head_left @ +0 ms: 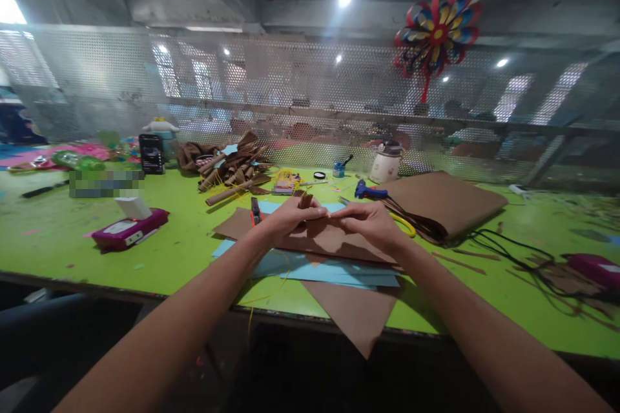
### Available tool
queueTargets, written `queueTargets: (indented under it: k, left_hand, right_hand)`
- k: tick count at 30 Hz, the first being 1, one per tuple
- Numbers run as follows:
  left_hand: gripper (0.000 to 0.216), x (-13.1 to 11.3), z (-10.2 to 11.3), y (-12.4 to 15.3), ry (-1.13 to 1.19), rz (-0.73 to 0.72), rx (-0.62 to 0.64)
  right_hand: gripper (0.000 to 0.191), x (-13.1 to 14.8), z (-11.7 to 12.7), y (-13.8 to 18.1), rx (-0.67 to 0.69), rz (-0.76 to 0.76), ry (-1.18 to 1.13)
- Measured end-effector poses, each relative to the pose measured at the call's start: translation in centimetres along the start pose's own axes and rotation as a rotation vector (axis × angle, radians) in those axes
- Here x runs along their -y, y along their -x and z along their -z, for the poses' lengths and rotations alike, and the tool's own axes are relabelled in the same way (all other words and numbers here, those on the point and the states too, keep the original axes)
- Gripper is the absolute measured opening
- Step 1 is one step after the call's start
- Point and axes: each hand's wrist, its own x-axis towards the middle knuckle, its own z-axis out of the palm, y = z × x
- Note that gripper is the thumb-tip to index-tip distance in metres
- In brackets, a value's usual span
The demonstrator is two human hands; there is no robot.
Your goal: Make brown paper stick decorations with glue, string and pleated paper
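My left hand (289, 218) is closed round a small folded piece of brown paper (304, 200), whose top sticks up past the fingers. Beside it my right hand (371, 219) pinches with thumb and fingertips, close to the left thumb; what lies in that pinch is too small to make out. Under both hands brown paper sheets (334, 242) lie over light blue paper (339, 271). One brown corner (361, 319) juts over the table's front edge. An orange-and-black cutter (256, 211) lies left of my left hand, and a blue glue gun (371, 190) beyond my right.
Brown paper rolls (237, 171) with yellow string lie at the back left. A folded brown paper stack (445, 203) sits right, near black cables (513, 248). On the green table (194, 258) stand a phone (152, 153), a purple box (130, 229) and a white jug (386, 162).
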Motion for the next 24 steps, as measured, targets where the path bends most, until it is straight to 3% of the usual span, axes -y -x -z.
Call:
queueTargets:
  k: [6, 11, 18, 24]
  left_hand:
    - [0.03, 0.6, 0.3, 0.0, -0.135, 0.06, 0.047]
    - [0.031, 0.6, 0.1, 0.0, -0.1, 0.104, 0.133]
    - [0.028, -0.5, -0.6, 0.5, -0.14, -0.037, 0.211]
    - [0.03, -0.2, -0.5, 0.2, -0.354, -0.061, 0.09]
  right_hand:
    - [0.02, -0.2, -0.2, 0.1, 0.037, 0.148, 0.159]
    - [0.02, -0.5, -0.3, 0.0, 0.048, 0.152, 0.153]
    - [0.02, -0.2, 0.4, 0.0, 0.137, 0.101, 0.094]
    - [0.034, -0.4, 1.7, -0.3, 0.183, -0.122, -0.043]
